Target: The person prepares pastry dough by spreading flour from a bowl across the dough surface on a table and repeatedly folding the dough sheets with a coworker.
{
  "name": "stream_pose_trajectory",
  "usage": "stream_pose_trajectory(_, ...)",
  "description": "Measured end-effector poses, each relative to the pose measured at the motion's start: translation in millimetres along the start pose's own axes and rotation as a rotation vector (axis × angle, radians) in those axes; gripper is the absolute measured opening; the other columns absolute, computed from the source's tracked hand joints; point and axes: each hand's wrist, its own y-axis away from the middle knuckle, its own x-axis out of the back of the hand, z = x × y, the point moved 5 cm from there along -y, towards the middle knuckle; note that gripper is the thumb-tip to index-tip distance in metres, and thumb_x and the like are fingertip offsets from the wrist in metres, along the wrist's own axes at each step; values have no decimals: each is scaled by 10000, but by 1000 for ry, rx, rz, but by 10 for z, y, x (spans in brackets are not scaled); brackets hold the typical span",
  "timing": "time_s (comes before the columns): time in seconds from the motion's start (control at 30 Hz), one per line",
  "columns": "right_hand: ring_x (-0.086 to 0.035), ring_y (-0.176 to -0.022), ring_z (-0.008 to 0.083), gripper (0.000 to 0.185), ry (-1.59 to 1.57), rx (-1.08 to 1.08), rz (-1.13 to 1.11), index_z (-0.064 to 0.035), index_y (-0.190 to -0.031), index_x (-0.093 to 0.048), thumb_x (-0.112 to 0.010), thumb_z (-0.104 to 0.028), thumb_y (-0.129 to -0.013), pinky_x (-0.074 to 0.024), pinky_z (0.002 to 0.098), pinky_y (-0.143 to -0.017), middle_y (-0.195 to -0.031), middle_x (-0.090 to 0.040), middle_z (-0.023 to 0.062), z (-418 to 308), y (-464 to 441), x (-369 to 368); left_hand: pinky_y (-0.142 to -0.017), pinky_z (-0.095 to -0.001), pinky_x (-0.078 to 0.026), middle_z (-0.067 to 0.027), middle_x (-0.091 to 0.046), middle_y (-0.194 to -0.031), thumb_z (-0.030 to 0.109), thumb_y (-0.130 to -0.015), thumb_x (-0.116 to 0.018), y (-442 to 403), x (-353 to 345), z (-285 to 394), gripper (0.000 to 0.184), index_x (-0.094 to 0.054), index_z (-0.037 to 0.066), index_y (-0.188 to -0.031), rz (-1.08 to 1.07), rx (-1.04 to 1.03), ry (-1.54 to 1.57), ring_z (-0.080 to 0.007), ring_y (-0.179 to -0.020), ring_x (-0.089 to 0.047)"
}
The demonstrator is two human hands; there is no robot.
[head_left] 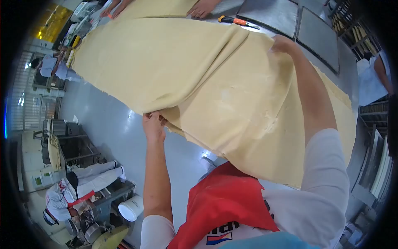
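Observation:
A wide, pale yellow sheet of dough (pixel 137 58) covers much of the work table and hangs over its near edge. My left hand (pixel 154 124) pinches the sheet's near edge, left of centre, fingers closed on it. At the far right part of the sheet, my right hand (pixel 282 45) grips its far edge, the fingertips partly hidden by dough. Between my hands a long diagonal fold runs across the sheet. An orange and black cutter knife (pixel 238 21) lies beyond the far edge, left of my right hand.
Flat metal trays (pixel 319 39) lie at the back right. A co-worker's hands (pixel 203 8) touch the dough at the far side. Other people stand left and right. A white bucket (pixel 131 208) and a cluttered cart (pixel 110 199) are at lower left.

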Motion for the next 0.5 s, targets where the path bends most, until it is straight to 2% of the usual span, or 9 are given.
stream_pose_trajectory(0.03, -645, -816, 258, 445, 2, 10, -6, 18, -1046, -675, -772, -248, -702, -493, 378, -777, -898, -694, 173, -15, 41, 63, -618, -311, -513, -111, -633, -949, 14, -891, -554, 60, 41, -90, 238, -553, 8, -1129, 11, 1, 2, -189, -793, -631)
stream_pose_trajectory(0.1, -649, -882, 253, 542, -546, -28, -149, 24, -1110, -647, -797, -295, -699, -488, 392, -802, -1005, -691, 181, 64, 156, 77, -636, -340, -534, -136, -651, -1003, 70, -916, -543, 225, 51, -525, 230, -554, -10, -1131, -39, 387, 362, -230, -828, -654)
stream_pose_trajectory(0.17, -641, -943, 245, 634, -385, -79, -97, 12, -1172, -624, -813, -355, -691, -485, 400, -814, -1081, -679, 180, 256, 47, 35, -703, -379, -556, -151, -656, -1062, 123, -927, -558, 605, -129, -723, 259, -564, -29, -1136, -339, 397, 325, -259, -881, -662)
stream_pose_trajectory(0.23, -631, -965, 257, 670, 104, -91, -70, 2, -1177, -620, -814, -396, -673, -481, 398, -825, -1090, -676, 171, 60, 102, -4, -762, -406, -561, -145, -656, -1089, 153, -930, -573, 1055, -457, -656, 285, -578, -39, -1141, -378, 552, 335, -262, -928, -660)
stream_pose_trajectory(0.3, -637, -858, 345, 587, 179, -8, -69, 8, -991, -686, -817, -433, -627, -478, 424, -790, -974, -693, 196, 226, -213, -235, -947, -472, -489, -169, -621, -1193, 164, -945, -563, 1167, -558, -972, 364, -543, -67, -1226, -393, 611, 351, -303, -1079, -602)
stream_pose_trajectory(0.33, -653, -773, 306, 500, 132, 91, 82, 14, -947, -697, -800, -380, -656, -482, 421, -746, -863, -696, 183, 236, -252, -256, -956, -485, -485, -167, -618, -1193, 144, -935, -584, 1222, -650, -985, 365, -539, -73, -1225, -367, 595, 399, -308, -1088, -598)
stream_pose_trajectory(0.37, -653, -773, 306, 500, 134, 132, 76, 14, -947, -697, -800, -380, -656, -482, 421, -746, -863, -696, 183, 39, -256, -279, -966, -499, -482, -166, -615, -1194, 125, -926, -605, 1255, -750, -923, 369, -534, -78, -1225, -353, 577, 449, -312, -1098, -594)
stream_pose_trajectory(0.43, -650, -762, 272, 440, -142, 12, 103, 14, -968, -691, -757, -336, -711, -484, 398, -743, -826, -686, 176, -71, -88, -106, -961, -498, -487, -167, -609, -1200, 102, -919, -615, 1228, -867, -731, 364, -533, -82, -1222, -310, 573, 449, -314, -1107, -589)
stream_pose_trajectory(0.5, -656, -813, 243, 477, -256, 185, 98, 41, -1102, -652, -744, -286, -767, -501, 381, -771, -902, -692, 148, -322, 183, 355, -955, -497, -493, -169, -603, -1206, 78, -912, -625, 1332, -952, -493, 360, -532, -86, -1219, -288, 581, 442, -316, -1117, -585)
